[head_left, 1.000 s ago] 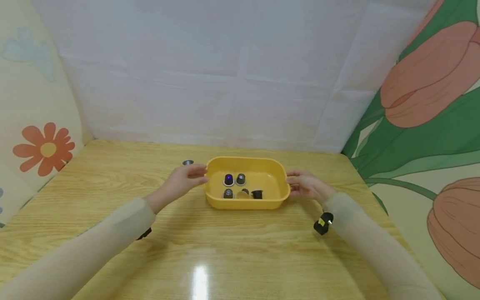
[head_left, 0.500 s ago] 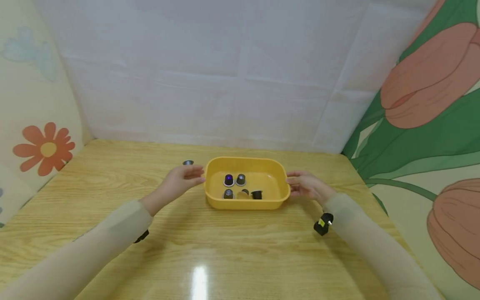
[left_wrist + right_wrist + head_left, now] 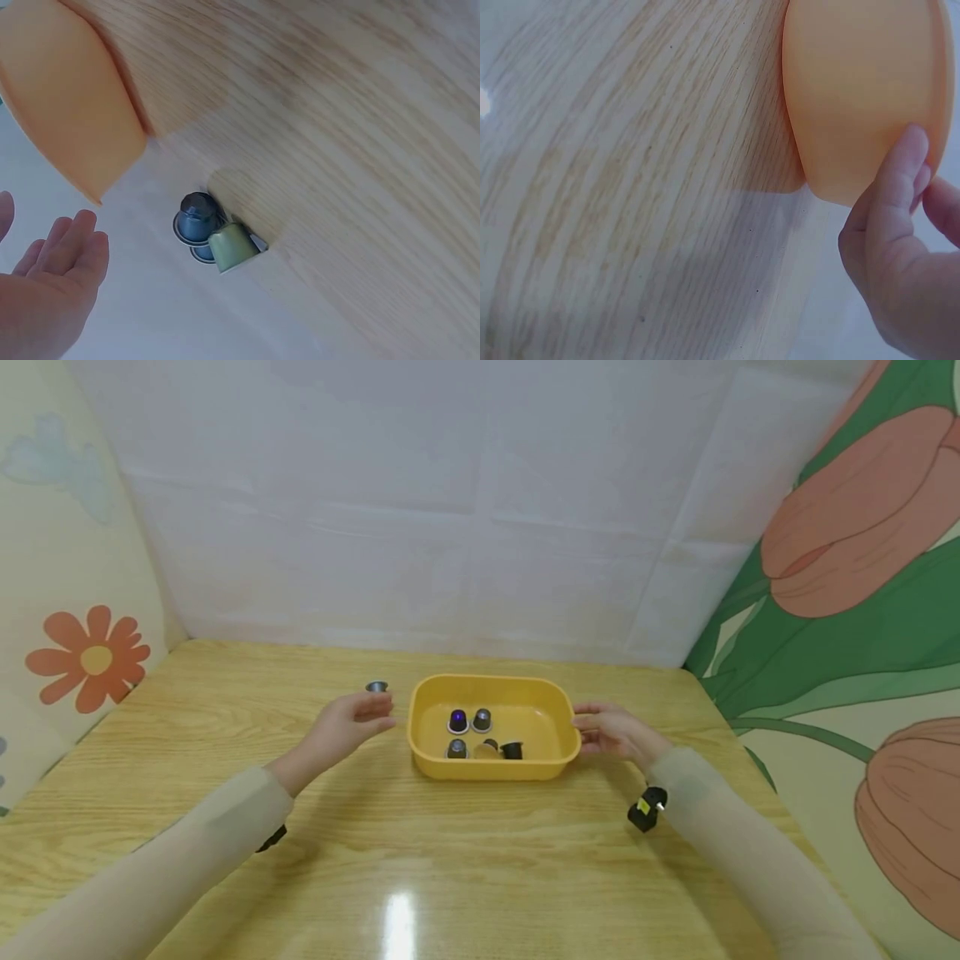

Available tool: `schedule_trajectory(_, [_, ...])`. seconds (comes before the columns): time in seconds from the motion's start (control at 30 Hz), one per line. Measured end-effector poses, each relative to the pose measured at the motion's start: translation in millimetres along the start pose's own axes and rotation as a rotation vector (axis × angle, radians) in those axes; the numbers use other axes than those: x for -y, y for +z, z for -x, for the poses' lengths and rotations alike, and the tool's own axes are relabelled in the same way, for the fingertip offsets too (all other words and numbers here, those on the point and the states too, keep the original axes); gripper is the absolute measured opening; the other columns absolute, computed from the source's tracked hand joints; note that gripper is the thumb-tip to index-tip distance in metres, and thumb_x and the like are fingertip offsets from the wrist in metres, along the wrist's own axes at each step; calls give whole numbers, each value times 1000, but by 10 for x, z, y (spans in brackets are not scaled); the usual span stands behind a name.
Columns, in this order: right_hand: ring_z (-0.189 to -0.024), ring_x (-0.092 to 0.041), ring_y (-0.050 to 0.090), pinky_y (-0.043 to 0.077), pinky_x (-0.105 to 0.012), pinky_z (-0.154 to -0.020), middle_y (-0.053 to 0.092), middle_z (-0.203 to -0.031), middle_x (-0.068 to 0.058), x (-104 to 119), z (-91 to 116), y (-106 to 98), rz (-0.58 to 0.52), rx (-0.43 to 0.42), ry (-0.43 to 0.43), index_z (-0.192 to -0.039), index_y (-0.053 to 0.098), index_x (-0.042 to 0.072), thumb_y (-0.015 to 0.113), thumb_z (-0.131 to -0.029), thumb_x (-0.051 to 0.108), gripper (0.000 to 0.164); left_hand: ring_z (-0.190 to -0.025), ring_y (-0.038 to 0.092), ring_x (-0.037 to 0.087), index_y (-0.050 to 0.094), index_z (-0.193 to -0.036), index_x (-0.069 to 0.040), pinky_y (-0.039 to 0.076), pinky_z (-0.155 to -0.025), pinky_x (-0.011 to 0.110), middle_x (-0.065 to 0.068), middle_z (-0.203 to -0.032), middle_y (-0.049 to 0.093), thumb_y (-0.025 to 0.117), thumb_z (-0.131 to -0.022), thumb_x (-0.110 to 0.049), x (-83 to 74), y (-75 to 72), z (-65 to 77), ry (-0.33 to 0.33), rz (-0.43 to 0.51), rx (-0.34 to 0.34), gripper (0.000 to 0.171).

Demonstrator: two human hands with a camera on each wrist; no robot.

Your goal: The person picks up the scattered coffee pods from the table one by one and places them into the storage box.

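Right-hand fingers (image 3: 904, 161) touching tub (image 3: 491, 769), yellow, round-cornered

Head view: moderate, even light; white glare on table (image 3: 480, 852) between six and seven o'clock; soft shadows under left sleeve (image 3: 172, 860) and right sleeve (image 3: 750, 852). Wrist views: bluish, slightly hazy. Left: shadow beside tub (image 3: 67, 90), eleven o'clock. Right: bright spot near ten, broad shadow at six.
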State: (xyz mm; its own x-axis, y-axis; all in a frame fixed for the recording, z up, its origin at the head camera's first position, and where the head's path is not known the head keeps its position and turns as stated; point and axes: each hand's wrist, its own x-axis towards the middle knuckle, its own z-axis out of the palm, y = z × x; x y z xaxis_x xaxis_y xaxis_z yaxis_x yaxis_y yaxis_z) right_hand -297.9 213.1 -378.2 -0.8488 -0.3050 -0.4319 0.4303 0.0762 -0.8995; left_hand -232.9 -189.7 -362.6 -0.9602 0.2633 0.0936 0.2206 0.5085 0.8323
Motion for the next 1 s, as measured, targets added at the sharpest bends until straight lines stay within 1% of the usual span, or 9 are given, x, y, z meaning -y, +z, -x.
schedule_trajectory(0.17, [-69, -14, 59, 56, -26, -61, 58, -81, -5, 2, 6, 6, 0, 0, -1, -134, 34, -9, 43, -100, -2, 36, -120, 53, 42, 48, -135, 12, 46, -97, 50, 29, -133, 53, 63, -96, -11, 33, -16, 10, 5, -37, -30, 49])
schedule_trajectory(0.37, [-69, -13, 59, 56, -26, -61, 58, -80, -4, -5, 2, 1, -4, 17, -12, -134, 34, -10, 42, -100, -3, 36, -123, 50, 44, 46, -137, 12, 44, -99, 51, 29, -136, 50, 62, -97, -16, 83, -49, 12, -22, -77, -31, 51])
schedule_trajectory(0.47, [-70, -13, 59, 56, -26, -62, 58, -80, -4, -5, -1, 0, -4, 15, -9, -133, 35, -9, 42, -100, -3, 35, -124, 49, 44, 46, -137, 12, 44, -99, 52, 29, -136, 50, 62, -97, -17, 103, -65, 13, -24, -93, -40, 52])
schedule_trajectory(0.67, [-69, -14, 59, 56, -26, -61, 58, -81, -5, -1, 6, 3, -11, 5, -7, -135, 34, -9, 43, -100, -3, 36, -123, 49, 45, 47, -136, 13, 44, -99, 52, 30, -136, 50, 62, -97, -16, 130, -85, 8, -26, -103, -50, 50])
schedule_trajectory(0.83, [-70, -14, 59, 56, -26, -61, 58, -82, -5, -7, 11, 0, -9, 1, -6, -136, 34, -9, 43, -100, -3, 38, -124, 48, 46, 46, -137, 11, 43, -99, 53, 30, -137, 49, 61, -98, -17, 156, -104, -7, -51, -124, -51, 50])
schedule_trajectory(1.0, [-70, -14, 59, 56, -26, -60, 58, -82, -5, -6, 8, 0, -6, -1, -2, -138, 33, -9, 44, -100, -3, 40, -124, 47, 48, 46, -135, 13, 41, -101, 55, 32, -135, 49, 61, -97, -14, 218, -128, -29, -47, -157, -70, 49])
